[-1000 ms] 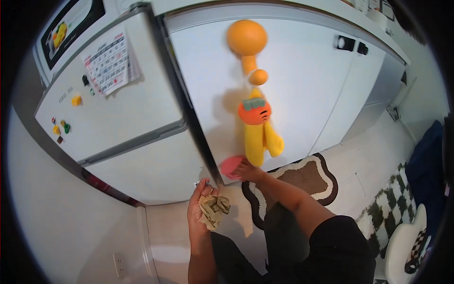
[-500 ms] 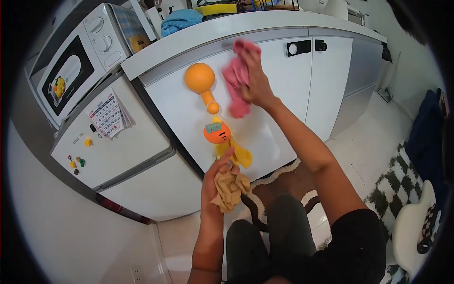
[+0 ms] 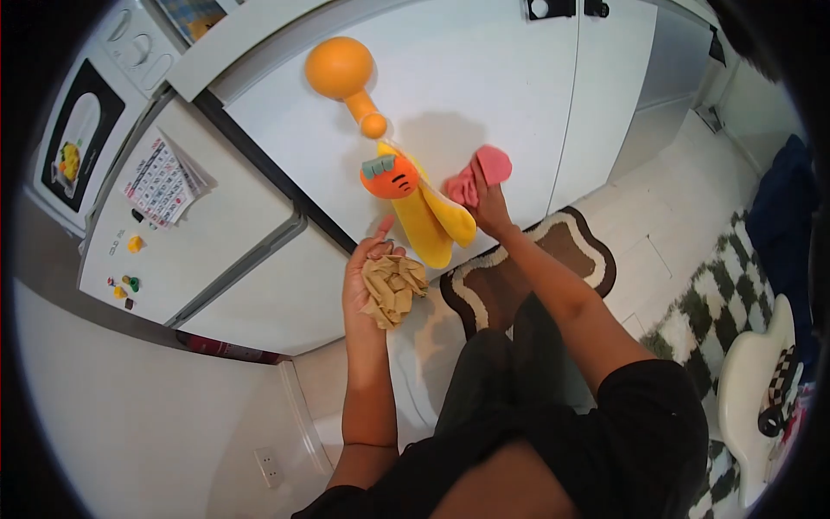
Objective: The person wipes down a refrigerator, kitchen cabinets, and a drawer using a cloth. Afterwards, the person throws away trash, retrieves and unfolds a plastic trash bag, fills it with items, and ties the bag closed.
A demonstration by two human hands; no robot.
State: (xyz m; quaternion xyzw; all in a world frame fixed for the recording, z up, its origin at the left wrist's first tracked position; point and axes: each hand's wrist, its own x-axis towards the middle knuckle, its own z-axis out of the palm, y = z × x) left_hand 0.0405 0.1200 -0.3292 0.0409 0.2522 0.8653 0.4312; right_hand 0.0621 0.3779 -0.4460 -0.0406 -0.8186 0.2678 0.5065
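Head view: the left hand (image 3: 359, 281), near and left, curls around crumpled brown paper (image 3: 396, 290); farther right, the right hand (image 3: 491, 210) clutches a bunched pink cloth (image 3: 494, 164) before a white cabinet door (image 3: 510, 86). A sideways sweep could snag the hanging yellow towel (image 3: 417, 229) just beside it; the far-left calendar's (image 3: 160, 183) print is too small to read.

A calendar (image 3: 160, 184) hangs on the fridge (image 3: 220, 203) near small magnets (image 3: 136, 244), with a microwave (image 3: 91, 130) above. A scalloped mat (image 3: 581, 248) lies on the floor; farther right, a checkered rug (image 3: 696, 324) adjoins what seems a white chair (image 3: 742, 372).
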